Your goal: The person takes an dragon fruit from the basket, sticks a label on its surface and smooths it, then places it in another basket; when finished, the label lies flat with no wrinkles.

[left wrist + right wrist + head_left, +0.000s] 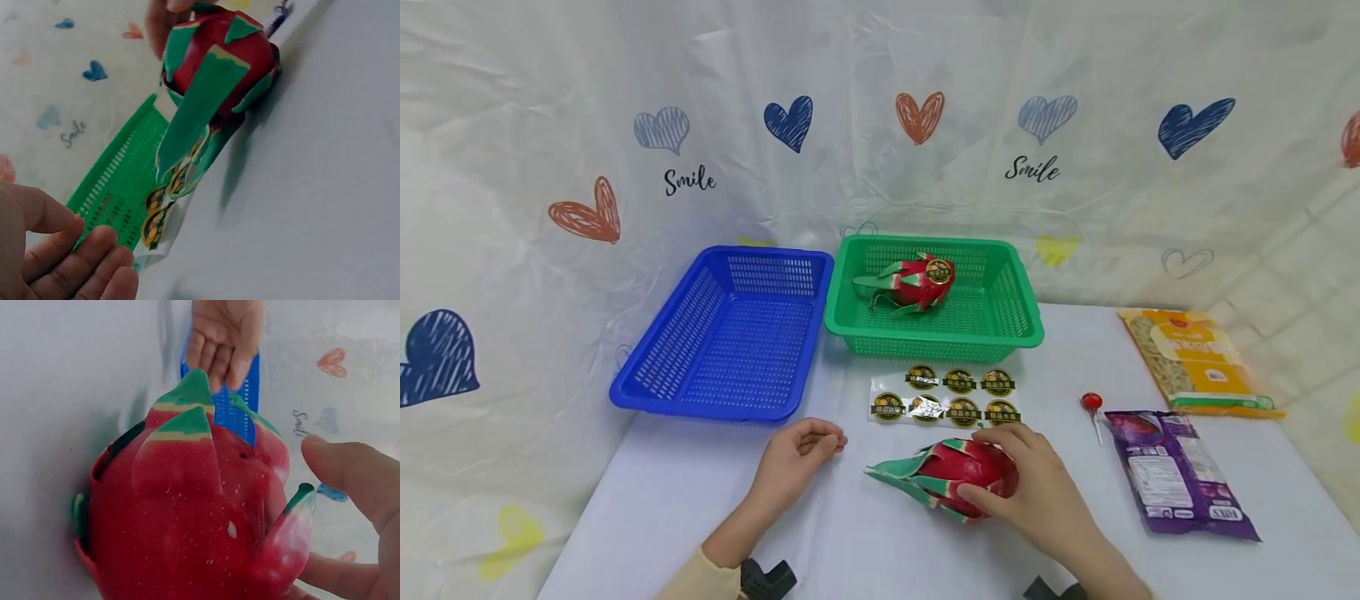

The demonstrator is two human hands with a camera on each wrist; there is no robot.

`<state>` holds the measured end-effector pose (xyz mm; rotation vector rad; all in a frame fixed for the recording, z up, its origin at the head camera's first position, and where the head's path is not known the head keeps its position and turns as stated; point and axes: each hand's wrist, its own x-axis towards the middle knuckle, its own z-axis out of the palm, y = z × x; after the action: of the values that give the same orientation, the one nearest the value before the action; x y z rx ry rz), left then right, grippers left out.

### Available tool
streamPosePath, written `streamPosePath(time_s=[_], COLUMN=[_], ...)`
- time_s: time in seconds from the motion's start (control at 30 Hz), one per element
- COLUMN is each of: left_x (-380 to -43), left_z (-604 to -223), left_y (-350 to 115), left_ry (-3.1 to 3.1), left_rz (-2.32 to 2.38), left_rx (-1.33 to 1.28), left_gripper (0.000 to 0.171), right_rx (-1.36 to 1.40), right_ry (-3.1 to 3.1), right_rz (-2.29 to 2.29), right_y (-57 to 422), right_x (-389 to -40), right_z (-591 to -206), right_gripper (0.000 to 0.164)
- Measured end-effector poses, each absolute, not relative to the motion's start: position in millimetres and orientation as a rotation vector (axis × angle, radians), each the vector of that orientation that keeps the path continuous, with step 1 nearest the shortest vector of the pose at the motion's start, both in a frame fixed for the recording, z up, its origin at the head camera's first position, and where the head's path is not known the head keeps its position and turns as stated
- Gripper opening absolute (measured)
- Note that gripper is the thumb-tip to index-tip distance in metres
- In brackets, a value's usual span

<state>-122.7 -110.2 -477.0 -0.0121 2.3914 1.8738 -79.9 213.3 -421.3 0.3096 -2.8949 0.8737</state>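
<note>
My right hand [1037, 492] grips a red dragon fruit [958, 475] with green-tipped scales, its thumb on the near side and fingers over the far side. In the head view the fruit's long green leaves point left, towards my left hand [797, 462]. That hand hovers apart from the fruit, fingers loosely curled and thumb by the index finger, with nothing seen in it. Just beyond the fruit lies a clear sheet of round black-and-gold stickers [962, 410]. A second dragon fruit [917, 282], bearing such a sticker, lies in the green basket [936, 343].
A blue basket [700, 408] stands at the left beside the green one. On the right lie a red lollipop [1092, 402], a purple packet [1180, 475] and a yellow packet [1198, 362]. A heart-printed sheet [850, 175] hangs behind the table.
</note>
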Motion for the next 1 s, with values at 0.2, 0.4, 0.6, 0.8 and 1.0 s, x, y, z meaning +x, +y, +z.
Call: streamPosePath(time_s=[0.2, 0.4, 0.6, 0.8, 1.0], left_x=[-162.7, -215.7, -251.5, -263.6, -268.2], left_z=[-472.4, -475.6, -477.6, -482.3, -484.5], left_y=[-72.1, -49.6, -43.0, -41.6, -39.6], left_ry=[2.824, 2.925, 2.854, 2.801, 2.72], left_rz=[1.452, 1.148, 1.089, 1.089, 1.156], left_rx=[0.326, 0.474, 0.445, 0.466, 0.487], left_gripper=[0.023, 0.041, 0.039, 0.03, 0.018], right_rx=[0.247, 0.189, 0.047, 0.148, 0.326], right_ry=[-2.869, -2.844, -2.906, -2.948, -2.99], right_rz=[0.964, 1.029, 1.123, 1.121, 1.098], right_y=[226.6, 245.4, 264.5, 276.2, 273.7], right_x=[-78.8, -81.5, -94.4, -120.6, -145.8], right_z=[-421.9, -424.2, -420.8, -415.5, -405.5], right_gripper=[0.047, 0.031, 0.027, 0.03, 0.028])
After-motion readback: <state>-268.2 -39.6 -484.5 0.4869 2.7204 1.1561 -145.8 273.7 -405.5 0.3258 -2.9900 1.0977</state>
